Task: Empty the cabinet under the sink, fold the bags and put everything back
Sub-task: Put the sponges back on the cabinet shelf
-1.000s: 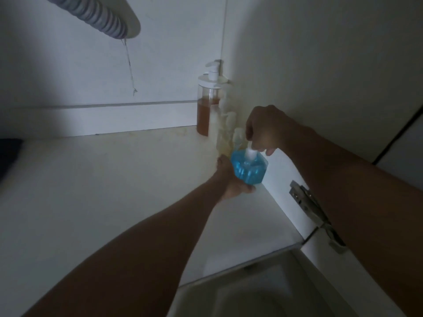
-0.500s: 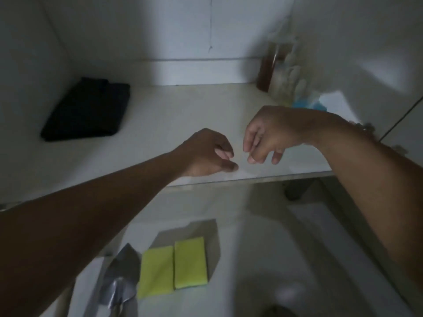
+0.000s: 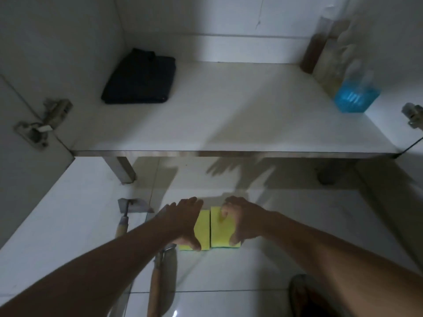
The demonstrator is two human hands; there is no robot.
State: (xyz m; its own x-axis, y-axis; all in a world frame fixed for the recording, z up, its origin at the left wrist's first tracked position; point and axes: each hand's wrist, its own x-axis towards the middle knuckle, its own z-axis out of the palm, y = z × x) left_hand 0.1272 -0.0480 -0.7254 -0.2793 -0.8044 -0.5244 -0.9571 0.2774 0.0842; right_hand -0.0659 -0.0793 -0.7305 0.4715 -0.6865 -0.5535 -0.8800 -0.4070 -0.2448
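Observation:
Two yellow sponges lie side by side on the tiled floor in front of the open cabinet. My left hand (image 3: 186,221) rests on the left sponge (image 3: 202,232), thumb at its near edge. My right hand (image 3: 240,220) curls over the right sponge (image 3: 219,234), fingers on top and thumb at its near edge. Inside the cabinet a folded dark bag (image 3: 140,80) lies at the back left of the white shelf (image 3: 229,115). A blue liquid bottle (image 3: 356,97), pale bottles and an amber pump bottle (image 3: 314,49) stand along the right wall.
Two tools with wooden handles lie on the floor: a scraper (image 3: 128,209) to the left of the sponges and a trowel (image 3: 162,273) under my left forearm. Door hinges (image 3: 41,124) sit on both cabinet sides. A dark object (image 3: 306,294) is at bottom right.
A second ago my hands set the blue bottle by the right wall. They then pulled out of the cabinet and dropped to the floor, landing on the two yellow sponges.

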